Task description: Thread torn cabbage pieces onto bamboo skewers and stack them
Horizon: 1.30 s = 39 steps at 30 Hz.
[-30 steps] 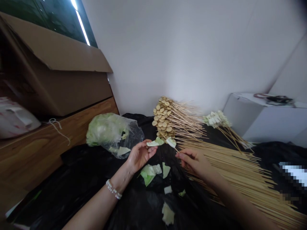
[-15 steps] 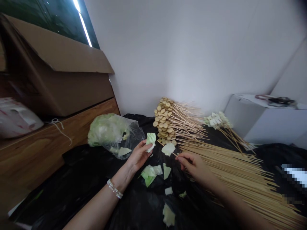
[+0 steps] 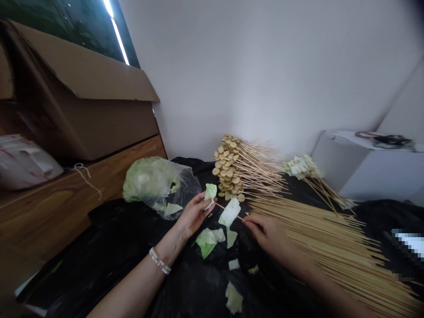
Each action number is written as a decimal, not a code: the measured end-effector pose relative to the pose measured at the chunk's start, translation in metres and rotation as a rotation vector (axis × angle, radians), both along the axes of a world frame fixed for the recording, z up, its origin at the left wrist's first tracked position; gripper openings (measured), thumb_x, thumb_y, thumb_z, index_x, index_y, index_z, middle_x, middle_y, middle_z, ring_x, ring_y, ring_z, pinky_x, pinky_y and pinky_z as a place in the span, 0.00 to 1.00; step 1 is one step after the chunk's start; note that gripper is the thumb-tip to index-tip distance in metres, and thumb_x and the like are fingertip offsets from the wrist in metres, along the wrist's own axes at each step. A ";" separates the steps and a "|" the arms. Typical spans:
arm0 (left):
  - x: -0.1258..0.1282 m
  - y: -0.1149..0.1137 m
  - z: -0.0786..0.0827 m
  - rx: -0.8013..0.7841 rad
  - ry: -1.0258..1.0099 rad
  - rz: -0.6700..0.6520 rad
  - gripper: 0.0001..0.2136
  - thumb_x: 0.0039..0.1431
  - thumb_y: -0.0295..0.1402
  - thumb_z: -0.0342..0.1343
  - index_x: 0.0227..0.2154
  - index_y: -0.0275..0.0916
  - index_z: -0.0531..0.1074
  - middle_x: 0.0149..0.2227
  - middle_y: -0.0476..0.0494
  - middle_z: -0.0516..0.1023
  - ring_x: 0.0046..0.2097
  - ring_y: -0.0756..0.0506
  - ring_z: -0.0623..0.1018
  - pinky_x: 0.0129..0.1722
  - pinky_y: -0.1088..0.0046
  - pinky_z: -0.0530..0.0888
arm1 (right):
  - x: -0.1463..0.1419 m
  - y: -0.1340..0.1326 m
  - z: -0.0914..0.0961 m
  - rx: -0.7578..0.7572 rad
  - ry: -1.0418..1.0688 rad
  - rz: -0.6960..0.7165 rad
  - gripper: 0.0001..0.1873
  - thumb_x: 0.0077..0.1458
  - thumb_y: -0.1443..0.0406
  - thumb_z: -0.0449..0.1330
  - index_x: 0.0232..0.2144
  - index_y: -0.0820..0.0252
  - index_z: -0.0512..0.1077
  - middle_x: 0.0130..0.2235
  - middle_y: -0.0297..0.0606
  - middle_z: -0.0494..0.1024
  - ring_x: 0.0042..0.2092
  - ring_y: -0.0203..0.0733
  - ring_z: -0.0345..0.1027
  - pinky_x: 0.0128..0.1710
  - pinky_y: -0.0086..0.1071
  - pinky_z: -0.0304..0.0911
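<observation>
My left hand [image 3: 196, 214] pinches a pale green cabbage piece [image 3: 210, 193] between thumb and fingers. A thin wooden skewer [image 3: 220, 206] is in my right hand [image 3: 265, 232], held near its lower end, and another cabbage piece [image 3: 230, 213] is threaded on it. The skewer's far tip reaches the lower edge of the piece in my left hand; whether it has pierced it I cannot tell. Below my hands, loose cabbage pieces [image 3: 208, 240] lie on black plastic sheeting [image 3: 195, 287].
A clear bag of cabbage [image 3: 145, 181] lies at left. Skewered round slices [image 3: 228, 165] are stacked behind my hands. Bare skewers [image 3: 324, 238] spread at right, with skewered cabbage [image 3: 301, 167] beyond. A cardboard box [image 3: 109, 128] and a white box [image 3: 361, 163] flank the area.
My right hand has turned the skewer, so the threaded cabbage piece has rotated and shifted slightly down. The skewer's tip now meets the piece in my left hand.
</observation>
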<state>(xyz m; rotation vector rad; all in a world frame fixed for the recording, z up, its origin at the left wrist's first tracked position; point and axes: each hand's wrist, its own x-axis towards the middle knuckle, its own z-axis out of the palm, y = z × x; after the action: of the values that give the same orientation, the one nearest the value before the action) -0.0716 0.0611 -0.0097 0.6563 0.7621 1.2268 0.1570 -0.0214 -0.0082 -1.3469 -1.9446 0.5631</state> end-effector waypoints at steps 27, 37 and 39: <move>0.000 -0.005 0.002 0.149 0.217 0.066 0.23 0.36 0.26 0.72 0.39 0.36 0.75 0.34 0.44 0.82 0.33 0.49 0.80 0.34 0.77 0.75 | 0.003 0.001 -0.004 0.005 -0.120 -0.027 0.17 0.62 0.62 0.49 0.33 0.56 0.77 0.33 0.38 0.80 0.35 0.43 0.72 0.37 0.33 0.60; 0.000 -0.005 -0.001 0.120 0.206 -0.008 0.19 0.38 0.28 0.72 0.37 0.36 0.76 0.36 0.44 0.81 0.35 0.49 0.79 0.36 0.76 0.75 | -0.002 0.000 -0.006 0.006 -0.102 -0.013 0.16 0.62 0.64 0.49 0.33 0.57 0.77 0.33 0.37 0.80 0.35 0.42 0.71 0.37 0.32 0.59; 0.001 -0.005 0.000 0.078 0.215 -0.035 0.15 0.40 0.31 0.72 0.33 0.34 0.77 0.33 0.45 0.80 0.32 0.51 0.77 0.32 0.80 0.73 | -0.002 0.000 -0.005 0.018 -0.090 -0.009 0.16 0.62 0.64 0.49 0.34 0.57 0.77 0.33 0.38 0.80 0.35 0.42 0.71 0.37 0.32 0.60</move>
<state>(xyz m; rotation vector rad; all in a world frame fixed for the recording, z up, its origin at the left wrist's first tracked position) -0.0710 0.0563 -0.0097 0.8721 0.8797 1.1700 0.1553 -0.0218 -0.0136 -1.3906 -2.0100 0.4865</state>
